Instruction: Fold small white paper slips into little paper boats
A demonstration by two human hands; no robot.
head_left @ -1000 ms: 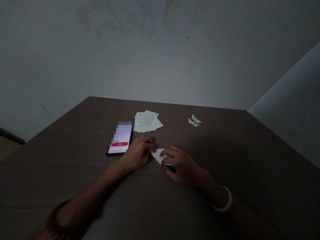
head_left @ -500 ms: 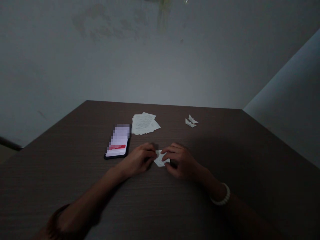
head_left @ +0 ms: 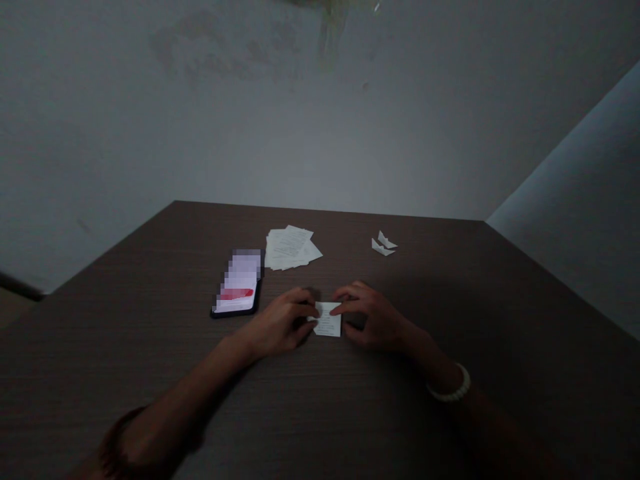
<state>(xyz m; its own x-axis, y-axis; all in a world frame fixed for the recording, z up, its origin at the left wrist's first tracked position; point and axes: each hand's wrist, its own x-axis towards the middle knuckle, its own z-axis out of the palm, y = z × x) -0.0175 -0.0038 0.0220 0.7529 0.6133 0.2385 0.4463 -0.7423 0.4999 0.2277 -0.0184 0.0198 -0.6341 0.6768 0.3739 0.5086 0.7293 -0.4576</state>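
Left hand (head_left: 283,325) pinches the paper (head_left: 329,327); right hand (head_left: 376,319), grip apart, rests one fingertip (head_left: 335,311) atop. Align edges; press evenly.

The slip (head_left: 328,326), sheets (head_left: 289,249) and boats (head_left: 382,250) are matt paper; the tabletop (head_left: 310,420) looks wood-grained, dull; the phone (head_left: 240,273) smooth-screened; the wall (head_left: 280,147) matt, blotchy.

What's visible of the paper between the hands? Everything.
The paper is small, white and thin-looking, roughly square, with straight edges and dark print too small to read. It lies on the brown table. The left hand covers part of its left side; the right hand touches near its upper right corner. Fold layers can't be made out.
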